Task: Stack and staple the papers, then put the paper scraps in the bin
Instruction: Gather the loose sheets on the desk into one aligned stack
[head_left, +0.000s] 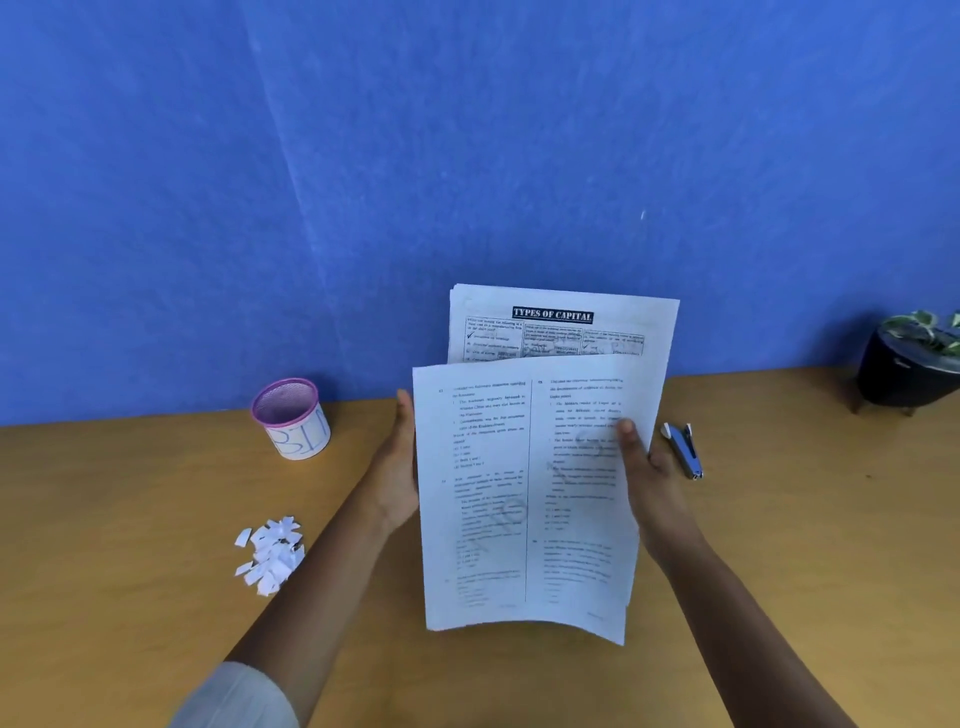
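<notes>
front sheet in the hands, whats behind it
Behind the front sheet stands a printed page headed TYPES OF CAPITAL, only its top showing. The rest, and how many sheets lie behind, is covered.

Matt papers (wood-look table)

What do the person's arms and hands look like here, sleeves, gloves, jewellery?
Both hands are bare, with no gloves. The left hand shows no ring or watch, and its forearm ends in a pale, whitish sleeve pushed up near the elbow. The right hand and forearm show no sleeve.
</notes>
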